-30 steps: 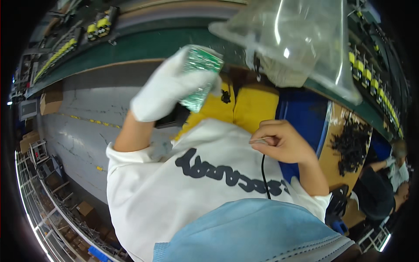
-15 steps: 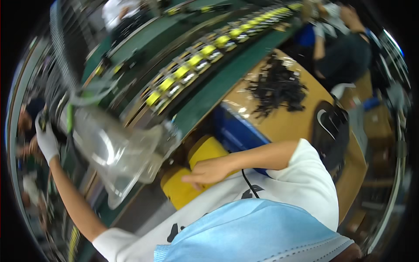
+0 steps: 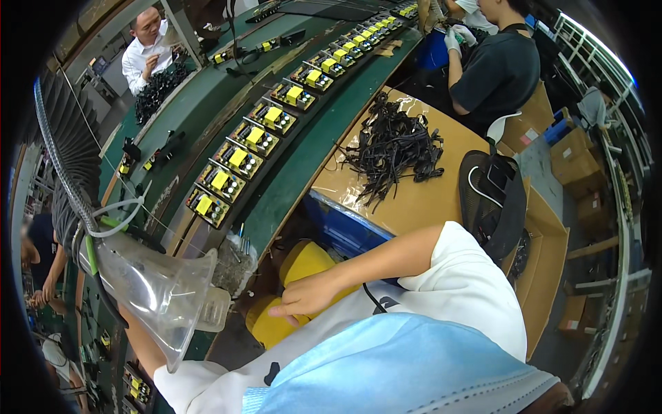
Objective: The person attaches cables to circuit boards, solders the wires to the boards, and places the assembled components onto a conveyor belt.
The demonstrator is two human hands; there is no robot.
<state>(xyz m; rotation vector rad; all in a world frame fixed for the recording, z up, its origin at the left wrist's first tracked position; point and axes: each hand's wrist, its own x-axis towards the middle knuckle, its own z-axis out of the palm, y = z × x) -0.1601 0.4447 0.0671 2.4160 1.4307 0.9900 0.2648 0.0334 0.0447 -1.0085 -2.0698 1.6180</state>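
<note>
My right hand [image 3: 303, 298] hangs in front of my shirt, beside two rounded yellow shapes [image 3: 303, 261]. Its fingers are loosely bent and apart, and I see nothing in them. My left forearm [image 3: 141, 338] passes behind a clear plastic funnel-shaped hood [image 3: 155, 290], which hides my left hand. A grey ribbed hose [image 3: 65, 138] leads up from the hood, with a white cable tie [image 3: 127, 219] and green bands near the joint. Next to the hood a tub [image 3: 234, 262] holds thin metal rods. Circuit boards [image 3: 238, 160] with yellow transformers stand in a row along the green bench.
A pile of black cables [image 3: 396, 148] lies on a cardboard sheet [image 3: 441, 200] above a blue crate [image 3: 348, 228]. A black mesh bag [image 3: 489, 196] is beside it. One co-worker in dark clothes [image 3: 500, 76] sits at right; another in white [image 3: 145, 55] sits across the bench.
My left hand, seen gloved at the far left before, has gone behind the clear hood. My right hand stays near my lap with its fingers more bent. The view has shifted and sharpened.
</note>
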